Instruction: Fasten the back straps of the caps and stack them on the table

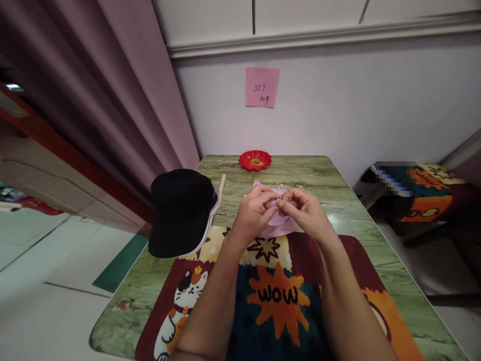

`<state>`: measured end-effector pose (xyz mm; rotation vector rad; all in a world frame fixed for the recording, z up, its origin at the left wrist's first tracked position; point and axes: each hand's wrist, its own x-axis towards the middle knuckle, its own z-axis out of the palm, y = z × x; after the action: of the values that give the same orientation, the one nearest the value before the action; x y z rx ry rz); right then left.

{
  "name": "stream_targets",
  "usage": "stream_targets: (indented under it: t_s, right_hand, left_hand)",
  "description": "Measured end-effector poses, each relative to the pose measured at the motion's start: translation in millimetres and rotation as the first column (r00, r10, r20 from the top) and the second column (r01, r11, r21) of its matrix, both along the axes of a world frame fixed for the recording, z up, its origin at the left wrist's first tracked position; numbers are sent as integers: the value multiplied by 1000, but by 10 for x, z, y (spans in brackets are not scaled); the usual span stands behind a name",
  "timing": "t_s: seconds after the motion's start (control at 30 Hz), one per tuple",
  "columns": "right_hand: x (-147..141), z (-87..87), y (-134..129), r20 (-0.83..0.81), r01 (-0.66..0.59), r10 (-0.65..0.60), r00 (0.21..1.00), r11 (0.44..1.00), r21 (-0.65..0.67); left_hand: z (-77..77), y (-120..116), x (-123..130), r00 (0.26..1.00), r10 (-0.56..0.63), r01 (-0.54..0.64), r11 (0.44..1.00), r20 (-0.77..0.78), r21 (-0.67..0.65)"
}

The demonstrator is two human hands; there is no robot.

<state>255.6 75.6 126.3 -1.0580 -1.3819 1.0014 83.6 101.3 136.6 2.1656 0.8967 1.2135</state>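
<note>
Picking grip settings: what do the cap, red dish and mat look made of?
Cap: likely matte woven fabric; dull black, soft folds.
Red dish: probably glossy molded plastic; bright highlights, scalloped rim, though lacquered metal isn't ruled out.
Mat: seems a soft, matte printed textile; no sheen, fuzzy-edged print.

One black cap, one red dish, two hands.

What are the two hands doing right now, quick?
Left hand: fingers closed on a small shiny thing, too tiny to name.
Right hand: closed too, pinching the same small shiny thing.
</note>
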Motion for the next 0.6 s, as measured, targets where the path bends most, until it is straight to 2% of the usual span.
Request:
stream_targets:
  t_s: [0.1,0.2,0.43,0.6]
  right_hand:
    - [-36,-26,15,-37,28,-29,999,1000,-12]
    - [-54,-38,19,-64,56,-59,996,998,-40]
    - [-71,-20,13,-59,80,-85,995,994,-75]
    - [-73,-33,17,-14,110,-111,994,991,-82]
  left_hand:
    - [-7,-2,20,998,61,-60,998,30,-30]
    - [11,-23,44,998,60,-59,997,9,-58]
    - [18,-27,64,993,3,20,981,117,-195]
    - [-18,-10,69,963,-27,136,908,269,-397]
